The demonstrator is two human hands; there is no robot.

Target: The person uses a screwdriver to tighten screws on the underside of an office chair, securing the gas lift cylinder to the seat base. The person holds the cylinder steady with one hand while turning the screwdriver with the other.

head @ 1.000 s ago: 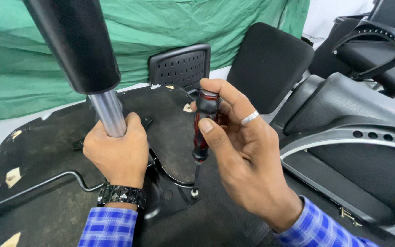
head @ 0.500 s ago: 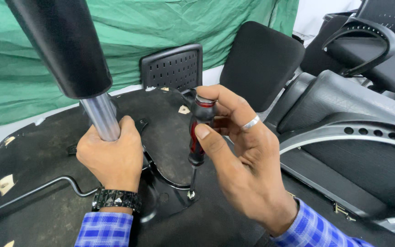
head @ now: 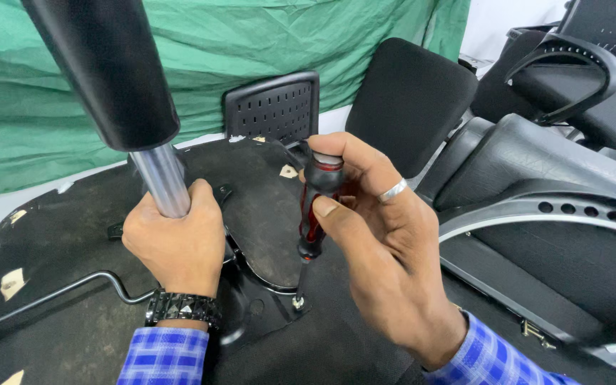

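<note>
My left hand (head: 176,246) grips the shiny metal shaft of a gas-lift cylinder (head: 160,178), whose black sleeve (head: 101,68) rises toward the camera. My right hand (head: 383,246), with a silver ring, holds a red-and-black screwdriver (head: 315,210) upright. Its tip rests on a screw (head: 297,302) in the black metal mechanism plate (head: 265,214), which sits on the underside of an upturned chair seat (head: 51,235). A black studded bracelet is on my left wrist.
A thin metal lever rod (head: 51,292) runs left across the seat base. A perforated black plastic panel (head: 272,107) stands behind. A padded black backrest (head: 408,103) and grey-black chair parts with an armrest (head: 557,71) lie on the right. A green cloth (head: 251,43) hangs behind.
The view has shifted slightly. Both hands keep their grips; the screwdriver stays upright on the screw with my fingers turned a little around its handle.
</note>
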